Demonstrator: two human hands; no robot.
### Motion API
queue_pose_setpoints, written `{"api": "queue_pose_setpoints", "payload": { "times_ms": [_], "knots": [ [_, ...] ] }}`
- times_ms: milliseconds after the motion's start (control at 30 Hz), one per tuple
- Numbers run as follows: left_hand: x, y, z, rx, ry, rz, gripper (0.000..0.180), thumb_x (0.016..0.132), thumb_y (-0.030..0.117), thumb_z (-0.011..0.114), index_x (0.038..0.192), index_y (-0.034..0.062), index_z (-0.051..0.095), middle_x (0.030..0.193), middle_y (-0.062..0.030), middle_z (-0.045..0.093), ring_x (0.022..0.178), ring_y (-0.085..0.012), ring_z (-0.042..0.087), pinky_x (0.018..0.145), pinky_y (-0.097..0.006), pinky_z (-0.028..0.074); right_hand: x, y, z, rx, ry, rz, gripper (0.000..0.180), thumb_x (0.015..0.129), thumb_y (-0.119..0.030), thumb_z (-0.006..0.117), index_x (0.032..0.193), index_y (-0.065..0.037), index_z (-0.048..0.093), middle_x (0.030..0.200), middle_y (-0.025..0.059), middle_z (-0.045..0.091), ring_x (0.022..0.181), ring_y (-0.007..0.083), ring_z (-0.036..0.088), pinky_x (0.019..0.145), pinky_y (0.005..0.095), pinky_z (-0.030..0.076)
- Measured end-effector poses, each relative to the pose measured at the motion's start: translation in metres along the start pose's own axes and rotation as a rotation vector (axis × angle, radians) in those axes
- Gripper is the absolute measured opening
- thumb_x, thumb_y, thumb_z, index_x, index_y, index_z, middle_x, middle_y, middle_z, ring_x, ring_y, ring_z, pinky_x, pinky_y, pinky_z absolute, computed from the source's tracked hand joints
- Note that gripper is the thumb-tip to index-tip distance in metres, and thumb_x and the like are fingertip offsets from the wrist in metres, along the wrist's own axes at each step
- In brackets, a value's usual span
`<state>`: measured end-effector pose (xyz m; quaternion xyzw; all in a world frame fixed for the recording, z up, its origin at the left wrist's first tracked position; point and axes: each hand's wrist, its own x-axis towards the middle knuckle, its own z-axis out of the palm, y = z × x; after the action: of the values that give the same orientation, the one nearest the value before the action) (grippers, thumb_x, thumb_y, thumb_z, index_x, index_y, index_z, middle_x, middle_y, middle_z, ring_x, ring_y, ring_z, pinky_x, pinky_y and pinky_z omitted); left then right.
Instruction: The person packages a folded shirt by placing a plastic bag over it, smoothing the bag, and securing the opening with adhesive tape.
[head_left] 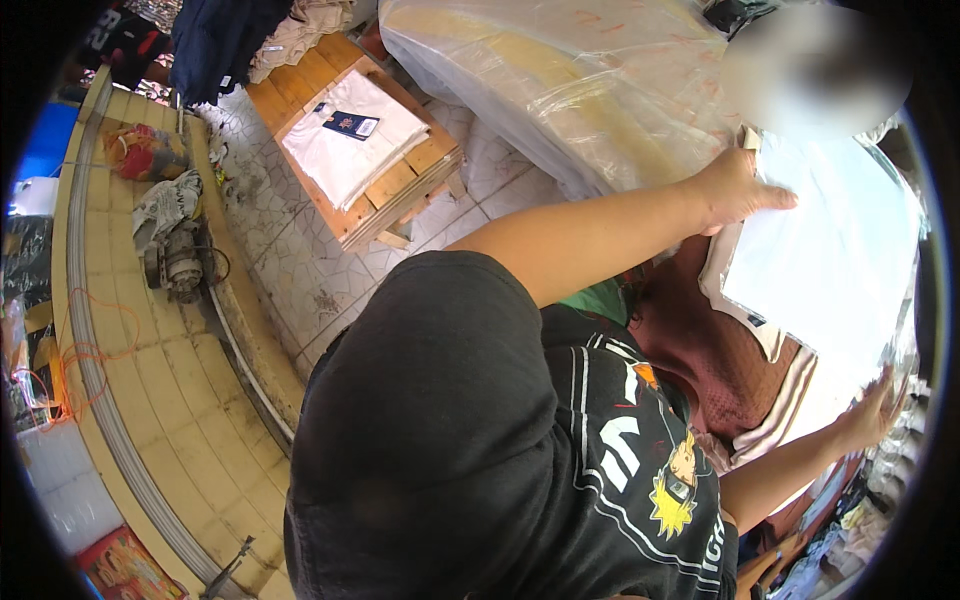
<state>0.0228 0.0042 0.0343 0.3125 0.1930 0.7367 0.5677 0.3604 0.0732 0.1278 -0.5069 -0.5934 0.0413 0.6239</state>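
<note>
A flat white folded garment in a clear plastic bag (830, 260) lies at the right, on top of a maroon garment with cream striped trim (720, 370). My left hand (735, 190) reaches across from my black-sleeved shoulder and grips the bag's upper left edge, fingers laid over the white surface. My right hand (872, 412) holds the bag's lower right edge, where the shiny plastic crinkles. My black printed T-shirt (600, 450) fills the lower middle and hides whatever is below the garments.
A wooden pallet (400, 190) on the tiled floor carries a folded white shirt with a dark tag (350, 135). A big plastic-wrapped bundle (560, 90) stands behind my left arm. A small motor (180, 262) and a red bag (140, 150) sit on the yellow tiled ledge at left.
</note>
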Motion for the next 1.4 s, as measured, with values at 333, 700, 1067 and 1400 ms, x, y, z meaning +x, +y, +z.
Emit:
{"api": "queue_pose_setpoints", "payload": {
  "times_ms": [333, 700, 1067, 1400],
  "knots": [
    [-0.017, 0.064, -0.038, 0.290, 0.086, -0.085, 0.044, 0.084, 0.014, 0.068, 0.120, -0.0051, 0.049, 0.111, -0.0117, 0.060, 0.101, -0.0179, 0.058, 0.088, -0.031, 0.048, -0.027, -0.027, 0.048, -0.396, -0.303, -0.317, 0.013, 0.080, -0.008, 0.066, 0.093, -0.010, 0.067, 0.092, 0.0063, 0.064, 0.068, 0.0176, 0.062, 0.065, 0.0280, 0.048],
    [-0.009, 0.069, -0.059, 0.577, 0.161, -0.083, 0.044, 0.087, 0.011, 0.064, 0.124, -0.0059, 0.047, 0.120, -0.0129, 0.057, 0.104, -0.0215, 0.058, 0.091, -0.034, 0.048, -0.041, -0.031, 0.053, -0.047, -0.101, 0.138, 0.016, 0.081, -0.015, 0.067, 0.084, 0.001, 0.066, 0.082, 0.0144, 0.066, 0.075, 0.0217, 0.062, 0.072, 0.0330, 0.049],
    [-0.009, 0.097, -0.069, 0.604, 0.130, -0.165, 0.040, 0.084, 0.010, 0.068, 0.118, -0.0058, 0.052, 0.114, -0.0110, 0.060, 0.098, -0.0174, 0.059, 0.087, -0.030, 0.048, -0.031, -0.011, -0.015, 0.194, -0.467, 0.450, 0.032, 0.085, -0.027, 0.065, 0.108, -0.005, 0.064, 0.096, 0.0032, 0.066, 0.091, 0.0125, 0.058, 0.082, 0.0272, 0.042],
    [-0.021, 0.109, -0.071, 0.555, 0.126, -0.154, 0.043, 0.082, 0.010, 0.071, 0.119, -0.0027, 0.053, 0.111, -0.0097, 0.062, 0.097, -0.0162, 0.060, 0.086, -0.029, 0.048, -0.035, -0.086, 0.056, -0.263, -0.415, -0.262, 0.037, 0.079, -0.024, 0.073, 0.109, -0.005, 0.065, 0.105, 0.0072, 0.066, 0.096, 0.0157, 0.060, 0.085, 0.0279, 0.046]
  ]
}}
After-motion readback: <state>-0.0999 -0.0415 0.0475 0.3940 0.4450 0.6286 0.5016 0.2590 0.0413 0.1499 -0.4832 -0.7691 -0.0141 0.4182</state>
